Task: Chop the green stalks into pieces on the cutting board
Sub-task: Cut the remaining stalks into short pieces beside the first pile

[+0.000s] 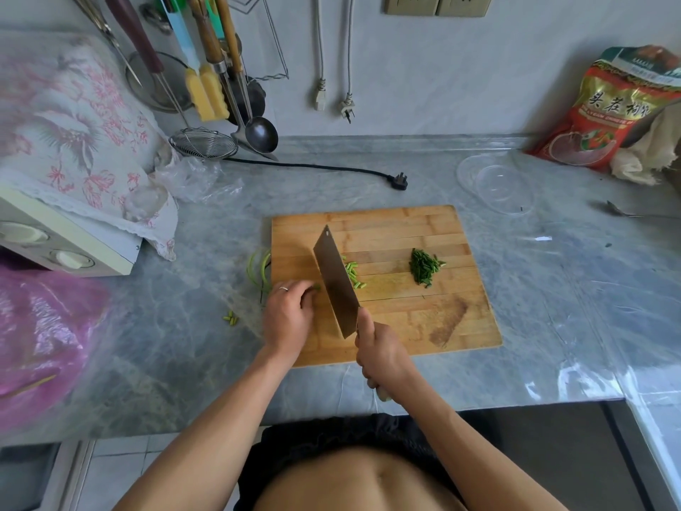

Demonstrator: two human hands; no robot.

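Wooden board (405, 326): right hand (383, 357) grips cleaver (335, 282); left hand (287, 319) pins stalks (258, 269); black plug (401, 180) behind.

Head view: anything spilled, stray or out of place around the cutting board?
Yes. A few cut green pieces lie on the counter, left of the cutting board, off the work surface. The uncut stalks also overhang the board's left edge. Otherwise nothing stands out.
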